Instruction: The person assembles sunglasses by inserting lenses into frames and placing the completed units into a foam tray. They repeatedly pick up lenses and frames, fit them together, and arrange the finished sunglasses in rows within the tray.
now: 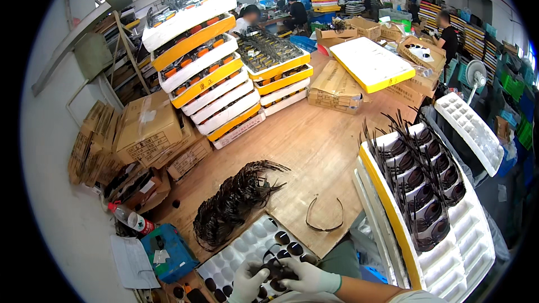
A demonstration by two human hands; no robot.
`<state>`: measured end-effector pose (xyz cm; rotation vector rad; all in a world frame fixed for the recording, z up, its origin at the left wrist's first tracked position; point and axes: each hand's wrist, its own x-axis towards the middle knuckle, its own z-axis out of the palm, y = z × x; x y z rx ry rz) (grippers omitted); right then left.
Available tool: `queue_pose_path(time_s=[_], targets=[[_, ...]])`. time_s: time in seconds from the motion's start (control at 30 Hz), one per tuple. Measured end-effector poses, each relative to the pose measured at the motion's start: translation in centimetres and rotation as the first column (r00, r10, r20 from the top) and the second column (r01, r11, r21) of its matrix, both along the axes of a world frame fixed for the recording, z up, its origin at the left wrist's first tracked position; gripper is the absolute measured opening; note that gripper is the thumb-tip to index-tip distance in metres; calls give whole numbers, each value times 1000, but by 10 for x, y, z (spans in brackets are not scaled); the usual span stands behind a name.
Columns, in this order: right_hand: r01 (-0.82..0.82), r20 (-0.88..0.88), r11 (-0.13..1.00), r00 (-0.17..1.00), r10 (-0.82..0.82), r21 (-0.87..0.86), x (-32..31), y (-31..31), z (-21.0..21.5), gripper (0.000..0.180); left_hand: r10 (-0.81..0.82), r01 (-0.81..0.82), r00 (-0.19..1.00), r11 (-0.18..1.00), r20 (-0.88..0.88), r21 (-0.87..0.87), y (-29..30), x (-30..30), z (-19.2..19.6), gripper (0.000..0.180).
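Note:
My left hand (247, 283) and my right hand (310, 276), both in white gloves, are closed on a dark pair of sunglasses (275, 270) between them. Fingers cover much of it. Beneath them lies a white tray (225, 258) with round hollows, several holding dark lenses (294, 248). Beyond that tray, a heap of black glasses frames (233, 202) is piled on the wooden table (303, 157). To its right a single thin frame (324, 229) lies alone on the tabletop.
At right, stacked foam trays (415, 269) hold rows of sunglasses (424, 196). Tall stacks of white and yellow trays (205, 81) stand at the back left, near cardboard boxes (147, 126). A blue box (168, 252) and a bottle (130, 217) are at left. Other people (446, 36) work farther back.

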<state>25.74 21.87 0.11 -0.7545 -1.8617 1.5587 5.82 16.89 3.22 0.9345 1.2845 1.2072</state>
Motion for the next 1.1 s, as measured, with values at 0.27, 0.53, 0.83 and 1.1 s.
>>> queue_pose_path(time_s=[0.27, 0.53, 0.83, 1.1], targets=[[-332, -4, 917, 941, 339, -220, -10, 2, 7, 38, -27, 121, 766, 987, 643, -102, -29, -20, 1, 37], [-238, 125, 970, 962, 241, -39, -11, -11, 10, 38, -5, 70, 819, 993, 574, -92, -30, -21, -9, 28], [-347, 191, 938, 921, 338, 12, -5, -6, 28, 26, -3, 75, 854, 990, 520, -118, -39, -19, 1, 37], [-431, 28, 896, 900, 436, -104, -5, -3, 25, 25, -143, 184, 909, 981, 392, -69, -50, -30, 13, 37]])
